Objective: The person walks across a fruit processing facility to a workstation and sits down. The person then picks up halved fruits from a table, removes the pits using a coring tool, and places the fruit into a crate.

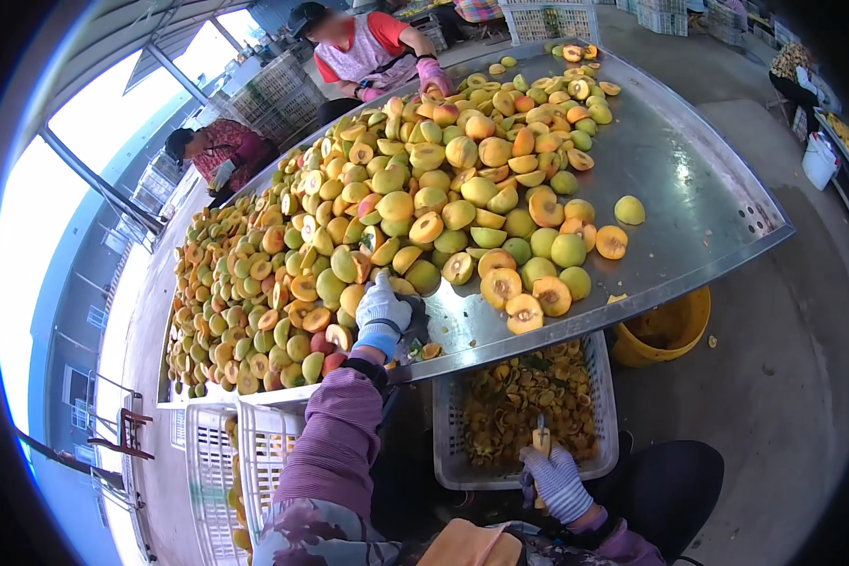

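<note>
Your left hand [382, 311], in a pale glove, reaches from 6 o'clock to the near edge of the heap of peach halves [426, 227] on the metal tabletop [693, 184]. The heap spreads from its 8 o'clock round past 12 to about 2, so fruit lies directly ahead of the fingertips as well as to either side. A green-skinned half [423, 276] sits just beside the hand at 1 to 2 o'clock, and a cut-face-up half [340, 337] is near at 8. The fingers are mostly extended with the index finger toward 12; you cannot tell from this view whether they have hold of a piece.

Your right hand [557, 481], in a striped glove, lies well apart at 4 to 5 o'clock from the left. It is closed around a wooden-handled tool [541, 439], whose long axis runs close to 12–6 and whose metal tip points to 12, over the plastic crate [486, 479] of brownish-yellow scraps [509, 406]. From that hand, the nearest tabletop halves, such as the cut one [524, 313] by the metal edge, lie just short of 12 o'clock, beyond the crate. Your left hand is plainly the nearer to the main heap, while the yellow bucket [635, 353] stands at 1 o'clock from your right.
</note>
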`<state>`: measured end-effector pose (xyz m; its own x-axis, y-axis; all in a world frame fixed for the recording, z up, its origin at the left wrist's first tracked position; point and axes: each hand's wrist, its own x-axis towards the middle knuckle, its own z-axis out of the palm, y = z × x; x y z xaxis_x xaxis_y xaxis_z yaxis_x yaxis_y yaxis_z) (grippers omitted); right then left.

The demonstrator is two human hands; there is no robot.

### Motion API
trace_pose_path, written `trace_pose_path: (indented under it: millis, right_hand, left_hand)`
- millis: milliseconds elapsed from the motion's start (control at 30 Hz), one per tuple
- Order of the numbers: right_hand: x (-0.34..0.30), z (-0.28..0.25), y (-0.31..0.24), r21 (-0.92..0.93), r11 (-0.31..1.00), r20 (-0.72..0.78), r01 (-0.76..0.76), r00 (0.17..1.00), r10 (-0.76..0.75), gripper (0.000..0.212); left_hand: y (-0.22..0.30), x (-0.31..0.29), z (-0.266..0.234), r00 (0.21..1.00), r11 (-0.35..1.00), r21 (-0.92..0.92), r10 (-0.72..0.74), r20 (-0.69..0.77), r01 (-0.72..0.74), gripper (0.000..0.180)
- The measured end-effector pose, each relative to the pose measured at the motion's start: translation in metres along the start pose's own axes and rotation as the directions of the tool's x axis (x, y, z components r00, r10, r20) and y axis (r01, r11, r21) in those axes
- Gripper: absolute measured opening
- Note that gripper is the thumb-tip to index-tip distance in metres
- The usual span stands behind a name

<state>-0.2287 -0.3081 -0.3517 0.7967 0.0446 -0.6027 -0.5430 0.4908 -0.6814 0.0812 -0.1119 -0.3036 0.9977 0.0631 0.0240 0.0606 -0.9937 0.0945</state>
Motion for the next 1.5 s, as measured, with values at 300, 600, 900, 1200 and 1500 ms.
trace_pose_path:
  millis: [300,600,900,1200,1500]
  right_hand:
    - [-0.013,0.018,-0.013,-0.709,0.521,0.086,0.475,0.791,-0.606,0.030]
    - [-0.031,0.038,-0.011,-0.836,0.117,0.305,0.536,0.631,-0.713,0.033]
    - [-0.047,0.049,-0.006,-0.887,0.089,0.312,0.453,0.730,-0.608,0.033]
    - [-0.047,0.050,0.000,-0.862,0.165,0.314,0.480,0.760,-0.569,0.038]
    - [-0.056,0.046,-0.020,-0.639,0.464,0.438,0.613,0.786,-0.435,0.033]
  left_hand:
    - [0.007,-0.102,-0.030,0.883,0.021,-0.959,0.385,0.268,0.282,0.040]
    - [0.007,-0.215,-0.033,0.721,-0.066,-0.876,0.599,0.349,0.478,0.064]
    - [0.012,-0.253,-0.039,0.764,-0.051,-0.898,0.548,0.341,0.437,0.066]
    - [0.024,-0.266,-0.053,0.876,0.014,-0.966,0.416,0.242,0.260,0.065]
    - [0.035,-0.256,-0.062,0.920,0.304,-0.952,0.378,0.104,-0.018,0.037]
